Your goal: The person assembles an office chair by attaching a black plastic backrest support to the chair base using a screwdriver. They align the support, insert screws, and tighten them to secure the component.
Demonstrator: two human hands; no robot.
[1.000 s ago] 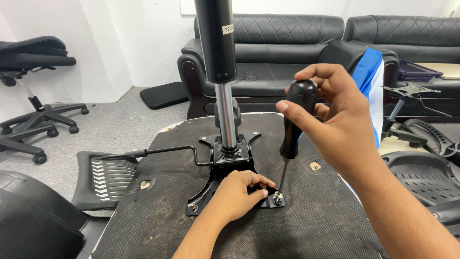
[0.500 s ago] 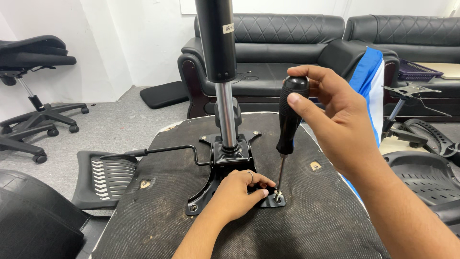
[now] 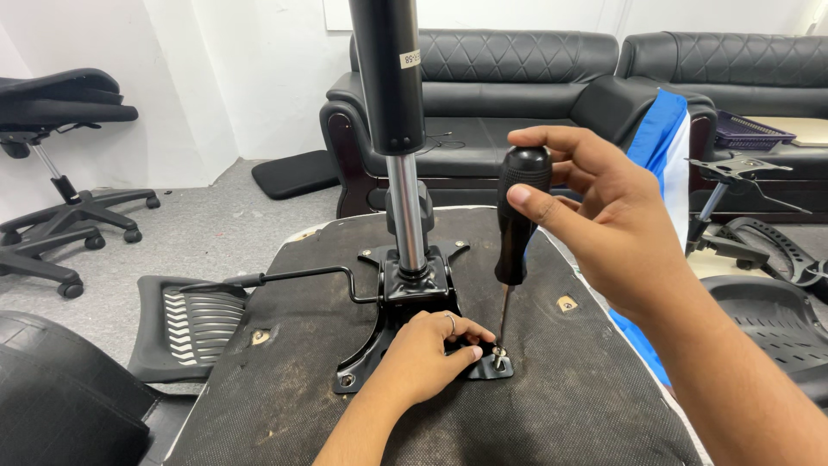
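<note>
Fingers of right hand wrapped the black screwdriver handle, keeping it upright w/ tip on the bolt. Left hand, at 9 o'clock of bolt, pressed flat on bracket so it didn't shift on seat underside.

left hand: bare, thin silver ring on one finger, nails short | left forearm: bare, no sleeve, enters from near edge | right hand: bare, no ring or glove seen, nails short | right forearm: bare, no sleeve or watch, enters from near right corner
</note>
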